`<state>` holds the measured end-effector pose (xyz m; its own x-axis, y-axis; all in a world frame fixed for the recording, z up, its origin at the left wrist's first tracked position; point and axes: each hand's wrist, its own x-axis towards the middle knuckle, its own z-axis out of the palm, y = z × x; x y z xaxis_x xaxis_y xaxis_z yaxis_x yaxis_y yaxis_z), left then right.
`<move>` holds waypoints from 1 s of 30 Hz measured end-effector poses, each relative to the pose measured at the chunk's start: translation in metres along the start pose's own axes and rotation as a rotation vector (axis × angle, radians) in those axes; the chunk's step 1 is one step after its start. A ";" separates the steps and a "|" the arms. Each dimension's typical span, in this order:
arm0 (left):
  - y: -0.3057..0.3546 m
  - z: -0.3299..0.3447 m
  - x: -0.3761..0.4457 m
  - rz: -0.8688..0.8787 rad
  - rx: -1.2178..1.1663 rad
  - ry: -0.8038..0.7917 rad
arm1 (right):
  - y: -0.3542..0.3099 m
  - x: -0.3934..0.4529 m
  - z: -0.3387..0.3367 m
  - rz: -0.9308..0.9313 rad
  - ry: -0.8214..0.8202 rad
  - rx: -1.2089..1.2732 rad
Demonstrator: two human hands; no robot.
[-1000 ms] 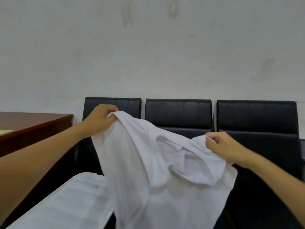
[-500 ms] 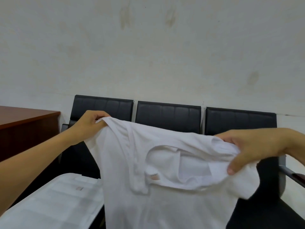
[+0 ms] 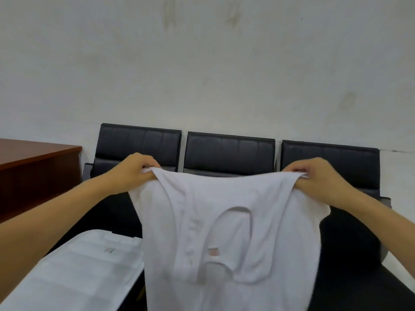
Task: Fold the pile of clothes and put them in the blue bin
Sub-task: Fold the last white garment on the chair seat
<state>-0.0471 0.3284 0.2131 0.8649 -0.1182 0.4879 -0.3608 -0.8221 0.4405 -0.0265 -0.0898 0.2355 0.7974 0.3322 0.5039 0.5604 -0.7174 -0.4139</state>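
Note:
A white collared shirt [image 3: 224, 232] hangs spread out in the air in front of me, its collar and button placket facing me. My left hand [image 3: 134, 171] grips its upper left corner at the shoulder. My right hand [image 3: 314, 178] pinches the upper right corner at about the same height. The shirt's lower part runs off the bottom of the frame. No blue bin is in view.
A row of three black padded chairs [image 3: 229, 151] stands against the pale wall behind the shirt. A brown wooden desk [image 3: 33, 167] sits at the left. A white table surface [image 3: 74, 272] lies at lower left, beside the hanging shirt.
My right hand has shifted to the shirt's right shoulder and both hands have pulled apart, so the bunched shirt now hangs stretched flat between them. The view has tilted slightly up.

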 end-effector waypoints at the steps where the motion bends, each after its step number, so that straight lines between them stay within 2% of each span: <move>1: 0.000 0.000 0.001 -0.005 -0.004 0.044 | 0.005 0.002 0.001 0.020 0.049 0.024; 3: -0.001 0.000 0.000 -0.003 -0.034 0.158 | 0.012 0.001 0.004 0.025 0.013 0.031; 4: -0.001 0.000 -0.002 0.001 -0.033 0.157 | 0.014 -0.001 0.004 0.030 -0.037 0.025; 11: 0.010 -0.011 -0.027 -0.031 -0.064 -0.113 | 0.014 -0.015 -0.024 0.028 -0.353 -0.065; 14: 0.011 -0.024 -0.033 -0.062 -0.180 -0.240 | 0.015 -0.017 -0.039 0.030 -0.397 0.069; 18: 0.000 -0.034 -0.027 -0.095 -0.412 -0.309 | 0.029 -0.005 -0.048 0.125 -0.421 0.332; 20: -0.009 -0.024 -0.015 -0.138 -0.485 -0.335 | 0.047 0.008 -0.042 0.170 -0.398 0.395; 22: -0.023 -0.003 -0.001 -0.186 -0.548 -0.377 | 0.068 0.022 -0.027 0.224 -0.449 0.411; 24: -0.044 0.030 0.014 -0.261 -0.545 -0.388 | 0.092 0.035 -0.001 0.290 -0.604 0.340; 27: -0.080 0.099 0.031 -0.438 -0.429 -0.547 | 0.133 0.046 0.064 0.359 -0.807 0.041; 30: -0.116 0.169 0.033 -0.537 -0.250 -0.692 | 0.178 0.044 0.143 0.345 -0.795 -0.206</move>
<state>0.0822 0.3258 0.0512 0.9257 -0.1288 -0.3556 0.1552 -0.7280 0.6678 0.1399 -0.1152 0.0755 0.8768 0.3495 -0.3303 0.2703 -0.9263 -0.2626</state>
